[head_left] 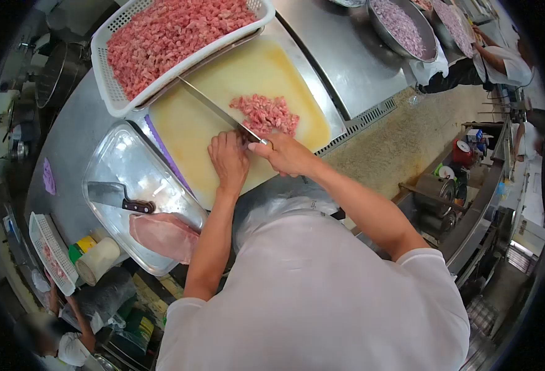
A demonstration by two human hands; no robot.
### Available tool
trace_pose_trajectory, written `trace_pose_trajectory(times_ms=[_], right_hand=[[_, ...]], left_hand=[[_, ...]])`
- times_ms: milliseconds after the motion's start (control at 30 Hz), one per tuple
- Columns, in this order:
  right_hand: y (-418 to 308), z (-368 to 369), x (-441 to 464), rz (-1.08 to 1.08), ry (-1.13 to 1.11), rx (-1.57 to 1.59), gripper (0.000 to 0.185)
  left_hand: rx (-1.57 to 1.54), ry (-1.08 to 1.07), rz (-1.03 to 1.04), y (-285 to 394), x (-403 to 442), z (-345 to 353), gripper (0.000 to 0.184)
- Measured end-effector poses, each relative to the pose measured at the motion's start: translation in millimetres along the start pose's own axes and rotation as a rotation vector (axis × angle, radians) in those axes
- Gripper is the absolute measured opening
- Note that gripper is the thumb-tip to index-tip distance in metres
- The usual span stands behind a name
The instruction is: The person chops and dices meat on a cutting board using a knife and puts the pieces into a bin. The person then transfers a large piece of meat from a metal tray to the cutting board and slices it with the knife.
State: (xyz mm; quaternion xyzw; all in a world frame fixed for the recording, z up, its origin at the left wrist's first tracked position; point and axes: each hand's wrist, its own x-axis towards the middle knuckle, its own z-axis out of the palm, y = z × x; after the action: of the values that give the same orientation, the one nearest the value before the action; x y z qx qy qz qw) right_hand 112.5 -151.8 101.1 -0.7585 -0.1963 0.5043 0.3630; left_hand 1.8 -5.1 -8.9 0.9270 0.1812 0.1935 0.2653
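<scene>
1. Clock face centred on the cutting board, 12 at frame top; right hand at 4, closed firmly round the handle of the long kitchen knife; tip aims at 10.
2. Left hand at 6, fingers bent, just beside the blade's handle end; can't tell if it grips anything.
3. Diced raw meat heaped on the board toward 3; bigger batch of meat cubes in the white perforated basket at 11.
4. Metal tray at 8; holds a cleaver and a raw meat slab.
5. Risks: left fingers sit close to the blade, so a slip on wet meat could nick them; knife tip, near the basket, could snag its rim if swung toward 11; a hard sweep could scatter dice off the board.
6. Hard to make out: whatever is under the left palm; knife's cutting edge; whether tip touches basket; basket top cropped; co-workers at 2 and 7 partly cut off, small.
</scene>
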Motion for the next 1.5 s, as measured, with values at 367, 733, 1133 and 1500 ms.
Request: trace_pose_trajectory(times_ms=[367,733,1133,1500], right_hand=[[56,12,-21,-0.128,0.255,0.069,0.05],[26,0,-38,0.016,0.171,0.139,0.054],[32,9,-36,-0.191,0.095,0.073,0.047],[13,15,-20,-0.101,0.046,0.01,0.051]], left_hand=[[-0.09,0.029,0.111,24,-16,-10,0.026],[-0.353,0.124,-0.167,19,11,-32,0.008],[-0.003,0.133,0.078,4,1,-2,0.011],[-0.072,-0.002,0.011,0,-4,-18,0.007]])
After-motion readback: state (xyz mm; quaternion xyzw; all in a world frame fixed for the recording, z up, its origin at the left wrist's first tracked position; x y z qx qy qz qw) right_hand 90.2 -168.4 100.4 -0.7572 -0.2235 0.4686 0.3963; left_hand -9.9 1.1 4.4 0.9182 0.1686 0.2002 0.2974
